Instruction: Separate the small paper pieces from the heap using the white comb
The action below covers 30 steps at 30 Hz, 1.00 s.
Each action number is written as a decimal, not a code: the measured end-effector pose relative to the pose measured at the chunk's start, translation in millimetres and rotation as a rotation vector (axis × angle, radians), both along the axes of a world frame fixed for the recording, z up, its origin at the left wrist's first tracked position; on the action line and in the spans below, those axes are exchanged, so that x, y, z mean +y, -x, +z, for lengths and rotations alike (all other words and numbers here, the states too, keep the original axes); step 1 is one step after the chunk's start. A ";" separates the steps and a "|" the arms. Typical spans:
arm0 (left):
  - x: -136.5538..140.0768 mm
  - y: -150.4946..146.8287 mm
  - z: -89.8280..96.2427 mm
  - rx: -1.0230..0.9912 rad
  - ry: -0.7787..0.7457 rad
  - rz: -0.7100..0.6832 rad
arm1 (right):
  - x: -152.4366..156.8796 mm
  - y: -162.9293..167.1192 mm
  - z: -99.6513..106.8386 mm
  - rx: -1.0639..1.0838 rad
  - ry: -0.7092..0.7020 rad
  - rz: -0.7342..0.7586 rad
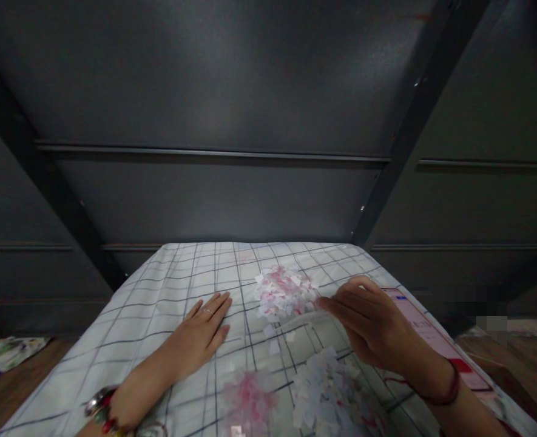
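My left hand (203, 331) lies flat on the white checked cloth (195, 270), fingers stretched out, a ring on one finger. My right hand (369, 321) is closed in a pinch, its fingertips at the right edge of a pile of small white and pink scraps (284, 293). Whatever those fingertips hold, if anything, is too small to make out. Nearer me lies a second pile of mostly white scraps (329, 388). Beside it on the left is a blurred pink heap (250, 397). A few loose scraps (274, 347) lie between the piles.
A pink printed sheet or packet (425, 331) with a red block lies along the table's right edge, partly behind my right arm. Dark metal panels (213, 200) rise behind the table. Crumpled plastic-looking material (11, 355) is on the floor at left.
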<state>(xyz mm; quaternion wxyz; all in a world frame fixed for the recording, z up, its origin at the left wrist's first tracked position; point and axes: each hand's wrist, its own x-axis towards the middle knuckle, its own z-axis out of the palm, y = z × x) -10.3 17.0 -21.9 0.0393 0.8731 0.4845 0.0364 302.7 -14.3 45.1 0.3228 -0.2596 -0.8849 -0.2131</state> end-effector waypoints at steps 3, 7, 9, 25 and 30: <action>-0.5 0.4 0.8 0.006 0.002 -0.003 | 0.7 3.8 -0.5 0.023 -0.030 0.001; -0.2 2.4 0.2 0.025 -0.008 -0.010 | 0.9 9.3 0.3 -0.006 -0.033 -0.002; 0.1 3.2 -0.5 0.018 -0.020 -0.021 | 1.0 11.9 0.6 -0.008 -0.046 -0.016; 1.2 4.6 -2.2 0.021 -0.028 -0.018 | -0.3 11.0 2.1 -0.005 -0.047 -0.020; 0.6 3.5 -1.1 0.031 -0.033 -0.016 | 0.7 13.8 0.7 -0.002 -0.071 -0.047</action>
